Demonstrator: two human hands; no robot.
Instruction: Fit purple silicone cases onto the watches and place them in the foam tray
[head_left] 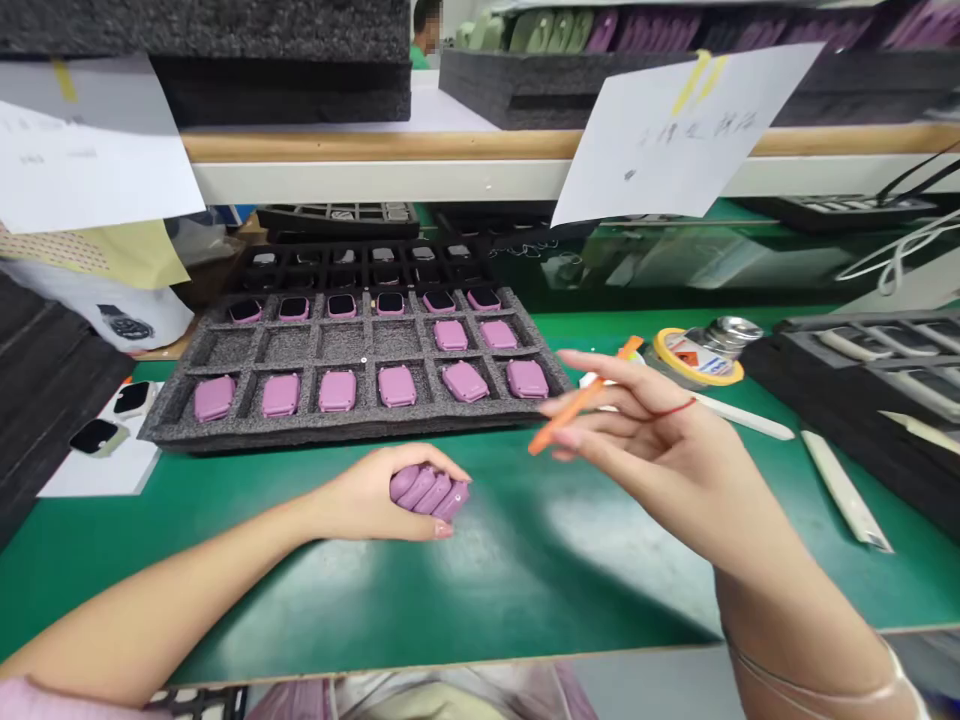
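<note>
My left hand (375,495) is closed around a stack of several purple watch cases (431,490), just above the green table top. An orange stick-like tool (574,410) is pinched between the thumb and fingers of my right hand (652,430), raised to the right of the stack. Beyond both hands lies a black foam tray (322,432) with square compartments. Purple watch cases (396,385) lie back up in its front row and in two right compartments of the middle row. The back row holds purple watches with dark screens (390,303).
Yellow-rimmed tape (697,358) and a white strip (746,415) lie behind my right hand; a pale knife-like tool (846,490) is farther right. Two watches (99,437) rest on a white box at left. Foam trays (885,350) stand at right. A shelf (390,147) with hanging papers crosses above.
</note>
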